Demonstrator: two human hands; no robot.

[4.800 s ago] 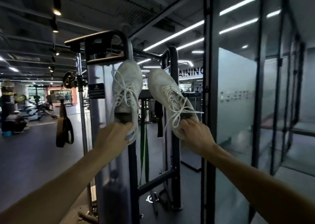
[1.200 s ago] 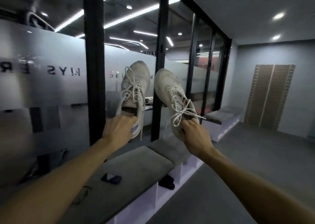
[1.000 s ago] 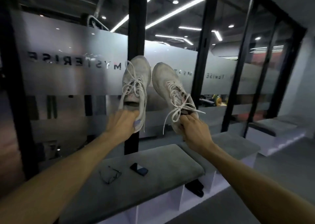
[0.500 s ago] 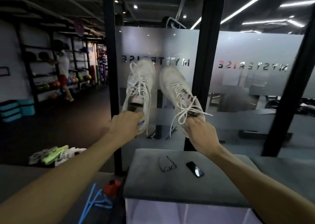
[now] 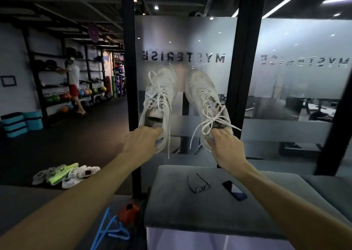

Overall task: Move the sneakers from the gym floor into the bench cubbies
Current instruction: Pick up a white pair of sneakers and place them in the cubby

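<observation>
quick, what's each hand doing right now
Left hand: closed on the heel of the left white sneaker.
Right hand: closed on the heel of the right white sneaker.

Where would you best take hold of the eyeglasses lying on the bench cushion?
Probably pinch the eyeglasses at the bridge from above: they lie flat on the bench cushion with temples open, apart from the phone, so the top is free.
</observation>
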